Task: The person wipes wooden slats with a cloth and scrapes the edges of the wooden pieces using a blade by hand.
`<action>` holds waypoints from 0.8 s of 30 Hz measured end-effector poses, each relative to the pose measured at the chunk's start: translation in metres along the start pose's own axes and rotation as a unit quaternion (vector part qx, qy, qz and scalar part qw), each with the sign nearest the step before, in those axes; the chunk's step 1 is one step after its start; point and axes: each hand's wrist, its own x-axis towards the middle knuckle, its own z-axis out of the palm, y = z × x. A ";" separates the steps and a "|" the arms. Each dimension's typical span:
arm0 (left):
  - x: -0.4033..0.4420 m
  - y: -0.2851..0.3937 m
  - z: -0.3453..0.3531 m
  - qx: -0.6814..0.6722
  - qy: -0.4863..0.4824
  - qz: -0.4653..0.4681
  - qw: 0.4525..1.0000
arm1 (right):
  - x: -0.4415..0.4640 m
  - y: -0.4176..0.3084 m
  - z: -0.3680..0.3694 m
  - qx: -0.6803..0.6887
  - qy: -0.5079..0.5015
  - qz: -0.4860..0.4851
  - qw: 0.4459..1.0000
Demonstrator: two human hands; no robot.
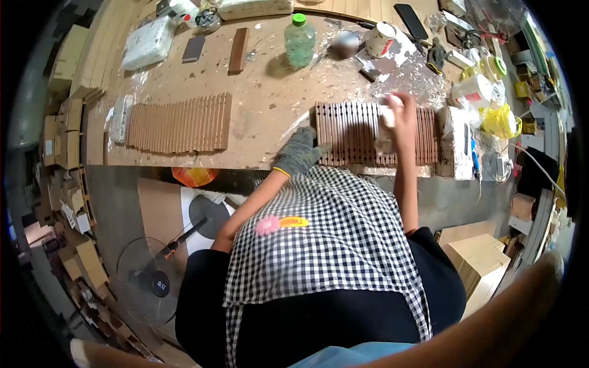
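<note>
A row of brown grooved wooden strips (353,132) stands side by side near the table's front edge. At its left end rests my left hand (299,152), in a grey knitted glove with a yellow cuff. Its thumb is apart from the fingers and touches the end strip. My bare right hand (402,113) is over the right part of the row, its fingers closed around a whitish, cloth-like piece (387,118). Blur hides the exact kind of this piece. Farther left lies a second row of brown strips (178,126), touched by neither hand.
A white-wrapped block (454,144) stands against the right row's end. Behind are a green-capped bottle (299,43), a paper cup (381,40), a brown wooden piece (238,51) and a phone (410,21). Yellow plastic (500,122) lies right; a fan (150,282) stands below left.
</note>
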 end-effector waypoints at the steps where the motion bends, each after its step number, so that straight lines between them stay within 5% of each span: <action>1: -0.001 0.003 -0.008 -0.038 -0.048 -0.035 0.997 | -0.012 -0.007 0.014 -0.072 -0.029 -0.061 0.995; 2: -0.002 0.000 -0.012 -0.077 -0.095 -0.074 0.990 | -0.016 -0.001 0.029 -0.170 -0.056 -0.129 0.975; 6: -0.012 -0.047 0.023 -0.031 0.108 0.130 0.985 | -0.026 0.010 0.056 -0.295 -0.164 -0.228 0.913; 9: -0.022 -0.037 0.035 -0.121 0.215 0.026 0.969 | -0.025 0.046 0.079 -0.311 -0.212 -0.437 0.817; 10: -0.022 -0.039 0.033 -0.130 0.235 0.012 0.963 | -0.029 0.057 0.076 -0.397 -0.262 -0.437 0.764; 12: -0.029 -0.055 0.023 -0.267 0.273 -0.024 0.924 | -0.036 0.063 0.073 -0.454 -0.215 -0.410 0.762; 13: -0.034 -0.063 0.016 -0.503 0.215 -0.070 0.834 | -0.033 0.068 0.070 -0.470 -0.198 -0.412 0.755; 14: -0.043 -0.067 0.005 -0.705 0.146 -0.108 0.685 | -0.033 0.068 0.068 -0.428 -0.188 -0.408 0.784; 17: -0.056 -0.093 -0.011 -0.717 0.130 -0.116 0.675 | -0.013 0.081 0.080 -0.352 -0.167 -0.397 0.831; 18: -0.059 -0.098 -0.017 -0.733 0.130 -0.121 0.657 | -0.013 0.062 0.088 -0.303 -0.202 -0.299 0.882; 21: -0.067 -0.122 -0.011 -0.830 0.134 -0.056 0.539 | -0.009 0.015 0.124 -0.162 -0.219 -0.301 0.914; 22: -0.063 -0.143 0.006 -0.611 0.189 -0.048 0.767 | -0.011 0.007 0.143 -0.121 -0.240 -0.268 0.925; 23: -0.056 -0.172 0.033 -0.329 0.222 -0.037 0.917 | -0.018 0.010 0.165 -0.140 -0.228 -0.320 0.909; 24: -0.056 -0.153 0.021 -0.519 0.199 -0.057 0.829 | -0.026 0.021 0.185 -0.160 -0.214 -0.369 0.890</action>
